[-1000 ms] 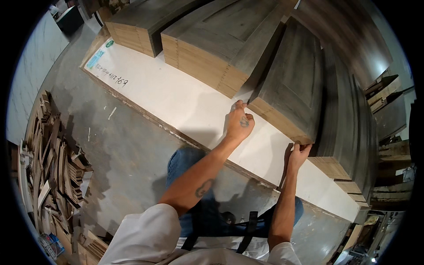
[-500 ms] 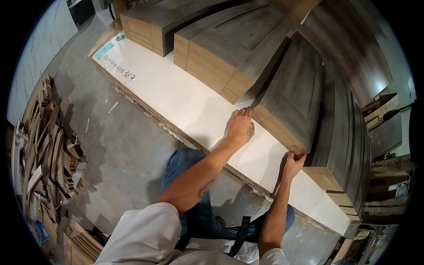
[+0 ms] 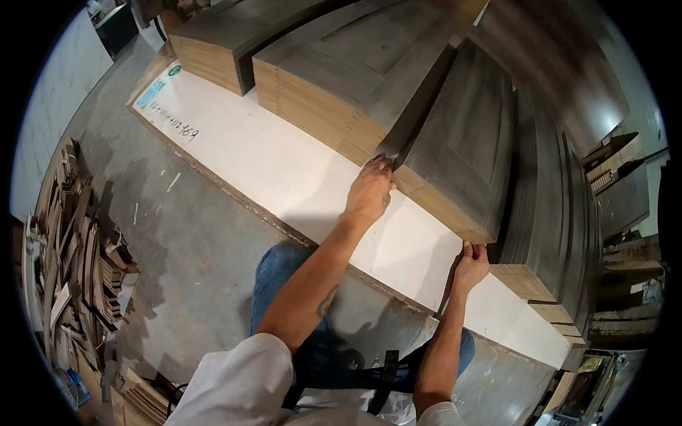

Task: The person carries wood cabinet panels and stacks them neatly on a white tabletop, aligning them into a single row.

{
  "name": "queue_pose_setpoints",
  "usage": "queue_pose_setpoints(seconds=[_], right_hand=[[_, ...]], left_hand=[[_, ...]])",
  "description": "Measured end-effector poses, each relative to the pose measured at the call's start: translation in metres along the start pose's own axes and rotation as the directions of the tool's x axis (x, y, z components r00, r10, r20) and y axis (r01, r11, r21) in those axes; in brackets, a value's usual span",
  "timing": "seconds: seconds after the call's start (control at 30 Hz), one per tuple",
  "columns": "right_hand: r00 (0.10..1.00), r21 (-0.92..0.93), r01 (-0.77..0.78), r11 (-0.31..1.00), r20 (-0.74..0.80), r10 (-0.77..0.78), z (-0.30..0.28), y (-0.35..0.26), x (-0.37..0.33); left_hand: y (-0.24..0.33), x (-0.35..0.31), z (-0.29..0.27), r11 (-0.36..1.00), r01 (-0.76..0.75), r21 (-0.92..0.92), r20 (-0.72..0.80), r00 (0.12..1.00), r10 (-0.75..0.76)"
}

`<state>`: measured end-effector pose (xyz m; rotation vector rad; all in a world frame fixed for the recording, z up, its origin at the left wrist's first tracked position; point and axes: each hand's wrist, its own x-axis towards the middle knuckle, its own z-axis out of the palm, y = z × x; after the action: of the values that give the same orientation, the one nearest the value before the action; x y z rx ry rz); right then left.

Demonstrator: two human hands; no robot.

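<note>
In front of me a stack of grey wood-grain door panels (image 3: 465,135) with pale, layered end faces stands on a white board (image 3: 298,167). My left hand (image 3: 371,188) is at the stack's near left corner, its fingers reaching into the narrow gap beside the neighbouring stack. At the near right corner, low down, my right hand (image 3: 472,268) has its fingers curled against the panels' edge, fingertips partly hidden. Between them the two hands hold the stack by its corners. A wider stack of panels (image 3: 320,117) stands just left of it.
Another panel stack (image 3: 213,60) stands at the far left, and several panels (image 3: 529,277) stand close on the right. A pile of wood offcuts (image 3: 78,255) lies on the grey floor (image 3: 199,220) at left. A large dark brown sheet (image 3: 561,71) leans behind.
My left hand has moved around the stack's left corner, its fingers now farther into the gap. My right hand stays at the right corner. The view has shifted slightly.
</note>
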<state>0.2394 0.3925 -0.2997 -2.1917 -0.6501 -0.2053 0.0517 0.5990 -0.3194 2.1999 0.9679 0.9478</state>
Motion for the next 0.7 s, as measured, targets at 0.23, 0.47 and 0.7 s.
queue_pose_setpoints(seconds=[0.23,0.47,0.7], right_hand=[[1.000,0.045,-0.015,0.999,-0.019,0.016,0.003,0.008,0.002],[1.000,-0.018,-0.028,0.999,-0.008,0.028,0.003,0.004,0.003],[1.000,-0.061,-0.001,0.998,-0.017,0.000,0.002,0.011,0.005]], left_hand=[[0.005,0.000,-0.003,0.999,0.039,0.000,0.005,0.999,-0.039],[0.003,0.001,-0.001,0.998,0.051,0.047,0.023,0.998,-0.053],[0.010,0.002,-0.004,0.995,0.091,0.042,0.048,0.994,-0.093]])
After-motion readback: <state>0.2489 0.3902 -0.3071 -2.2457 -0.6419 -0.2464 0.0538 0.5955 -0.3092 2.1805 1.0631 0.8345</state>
